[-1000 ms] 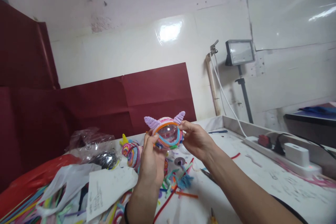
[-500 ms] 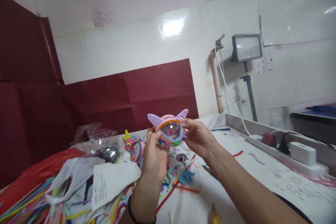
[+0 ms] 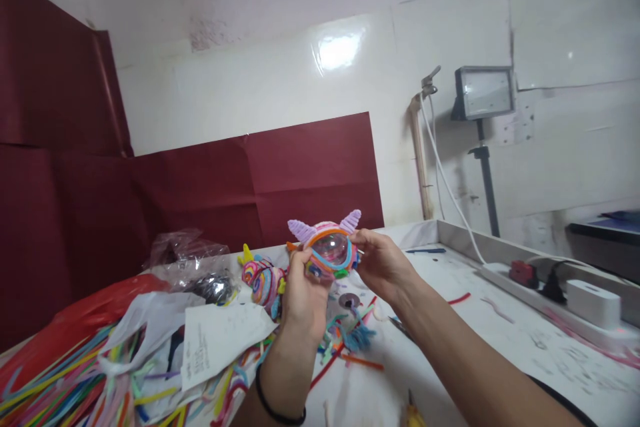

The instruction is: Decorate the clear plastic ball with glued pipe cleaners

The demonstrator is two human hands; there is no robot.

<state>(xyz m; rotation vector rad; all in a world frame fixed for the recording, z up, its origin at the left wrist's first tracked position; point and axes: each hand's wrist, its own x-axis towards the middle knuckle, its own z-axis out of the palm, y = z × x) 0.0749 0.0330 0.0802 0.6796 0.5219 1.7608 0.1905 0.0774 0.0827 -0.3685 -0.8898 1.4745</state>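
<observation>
Between both hands, raised over the table, is a round pipe-cleaner craft (image 3: 329, 255) with two lilac ears and a clear domed window rimmed in orange and blue. My left hand (image 3: 306, 290) is closed on its left edge, thumb at the rim. Fingers of my right hand (image 3: 381, 263) pinch the opposite edge just below the right ear. Behind my left hand rests a second coiled, multicoloured pipe-cleaner figure (image 3: 265, 282) with a yellow tip. Below the craft lie loose pipe-cleaner pieces, among them a blue tuft (image 3: 359, 335) and an orange strip (image 3: 361, 363).
At left are bundled pipe cleaners (image 3: 65, 377), a white paper (image 3: 220, 340), a red bag (image 3: 107, 303) and a clear plastic bag (image 3: 187, 257). A pointed yellow-handled tool (image 3: 413, 413) lies in front. A power strip (image 3: 590, 323) with plugs runs along the right edge.
The whole view has shifted slightly, so everything appears a little further right. Both hands keep their hold on the craft, which stays nearly as it was.
</observation>
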